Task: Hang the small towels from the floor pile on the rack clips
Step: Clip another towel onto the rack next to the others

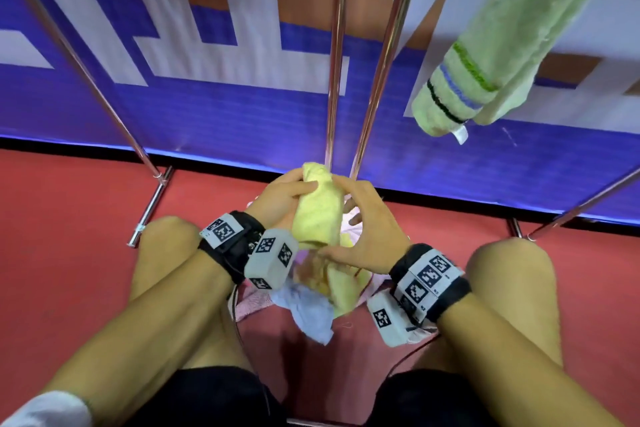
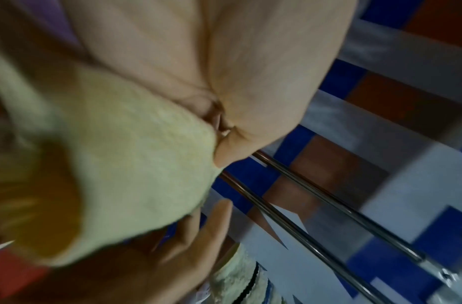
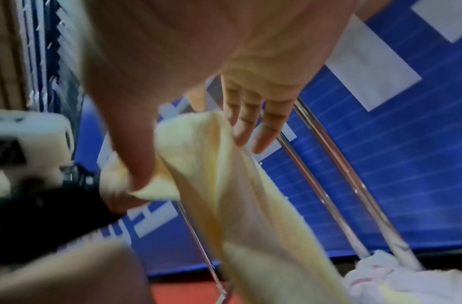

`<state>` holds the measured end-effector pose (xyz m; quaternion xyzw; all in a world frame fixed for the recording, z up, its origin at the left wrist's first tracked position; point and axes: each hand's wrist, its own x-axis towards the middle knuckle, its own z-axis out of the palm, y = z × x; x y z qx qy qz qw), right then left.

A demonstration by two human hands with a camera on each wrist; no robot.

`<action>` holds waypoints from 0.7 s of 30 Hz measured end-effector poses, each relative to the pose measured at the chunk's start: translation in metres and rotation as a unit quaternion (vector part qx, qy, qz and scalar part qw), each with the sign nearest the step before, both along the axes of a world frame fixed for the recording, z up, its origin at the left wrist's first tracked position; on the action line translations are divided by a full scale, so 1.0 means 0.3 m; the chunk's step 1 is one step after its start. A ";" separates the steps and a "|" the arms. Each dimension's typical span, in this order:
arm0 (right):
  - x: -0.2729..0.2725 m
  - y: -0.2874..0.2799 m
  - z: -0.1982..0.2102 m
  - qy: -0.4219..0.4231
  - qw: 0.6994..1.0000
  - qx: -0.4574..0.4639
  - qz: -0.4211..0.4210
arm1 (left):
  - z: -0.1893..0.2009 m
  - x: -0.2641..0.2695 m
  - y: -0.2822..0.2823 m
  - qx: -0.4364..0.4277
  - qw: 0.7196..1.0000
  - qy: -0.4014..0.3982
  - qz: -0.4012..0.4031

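Observation:
A rolled yellow towel [image 1: 317, 215] [image 3: 224, 185] is held up between my knees, above the floor pile [image 1: 304, 308] of pink, blue and yellow towels. My left hand [image 1: 287, 192] grips its top end; in the left wrist view the thumb [image 2: 224, 152] presses into the yellow towel [image 2: 133, 164]. My right hand [image 1: 369, 222] pinches the cloth lower down with thumb and forefinger. The right wrist view shows its other fingers [image 3: 250, 115] stretched out straight. No rack clips are in view.
Chrome rack poles [image 1: 337, 45] rise just behind the towel, with slanted legs at left [image 1: 69, 45] and right [image 1: 588, 198]. A green striped towel [image 1: 502, 45] hangs at upper right. A blue and white banner [image 1: 207, 114] backs the red floor [image 1: 69, 218].

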<state>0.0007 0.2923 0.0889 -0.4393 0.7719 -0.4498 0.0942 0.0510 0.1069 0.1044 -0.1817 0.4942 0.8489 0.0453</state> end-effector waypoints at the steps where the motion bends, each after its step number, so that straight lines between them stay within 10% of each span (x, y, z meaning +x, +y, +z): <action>1: 0.005 0.004 -0.018 0.026 0.999 0.027 -0.003 | -0.010 0.009 0.006 0.022 1.000 -0.001 0.002; 9: -0.004 -0.053 -0.129 0.036 0.993 -0.043 -0.103 | -0.071 0.057 0.007 0.155 0.987 0.042 -0.005; 21: -0.092 -0.058 -0.191 -0.087 0.983 0.049 -0.156 | -0.198 0.002 0.019 -0.082 0.995 -0.045 -0.031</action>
